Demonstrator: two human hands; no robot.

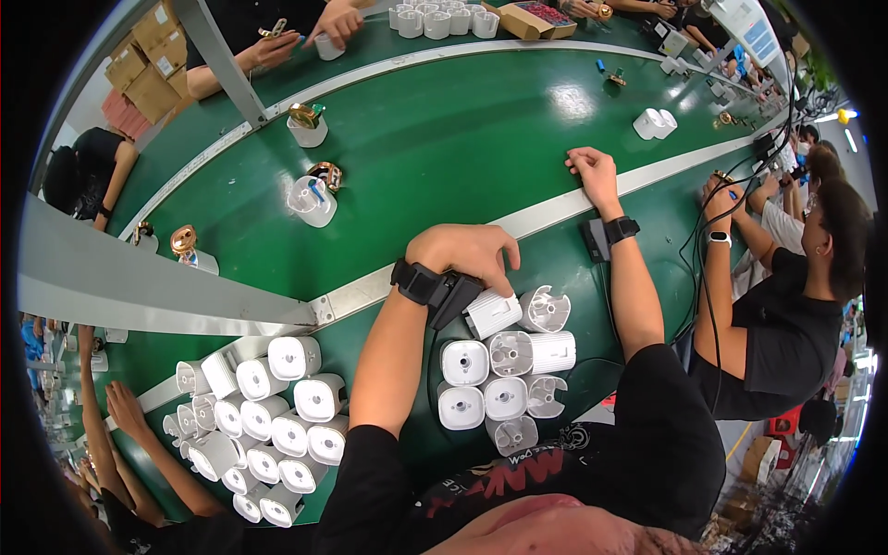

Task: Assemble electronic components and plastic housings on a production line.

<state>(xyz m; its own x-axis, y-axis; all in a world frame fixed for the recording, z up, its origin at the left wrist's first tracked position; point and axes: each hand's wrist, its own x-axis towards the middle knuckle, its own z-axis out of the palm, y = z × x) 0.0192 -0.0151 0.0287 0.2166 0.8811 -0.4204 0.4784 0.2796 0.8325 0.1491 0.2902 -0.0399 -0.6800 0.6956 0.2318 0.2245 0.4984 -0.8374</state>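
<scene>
- Lying under the left hand (L), on green bench: white ribbed plastic housing, seemingly on its side, far end of a small cluster.
- L fingers: bent down over it, at or v. near contact. Grasping or not: can't tell, contact partly hidden.
- Right hand (R): out past pale metal rail; fingers half-curled, released, nothing visible in them.
- Handling (est.): prob. light, stiff, thin-walled. Smooth faces may slip a bit; ribs shd. help. Cut-out rims on neighbours look the fragile part.
- Hold: best across the ribbed body, thumb opp. fingers, easy squeeze.
- Around: white rounded-square plastic housings packed just nearer the body; bigger pile of white plastic housings left of L forearm. Past rail, white plastic cup w/ copper-coloured part.
- In way: neighbours crowd near side; black box on L wristband right beside housing, cd. knock it. Thin black cables right of R forearm; broad grey metal post limits reach left.
</scene>
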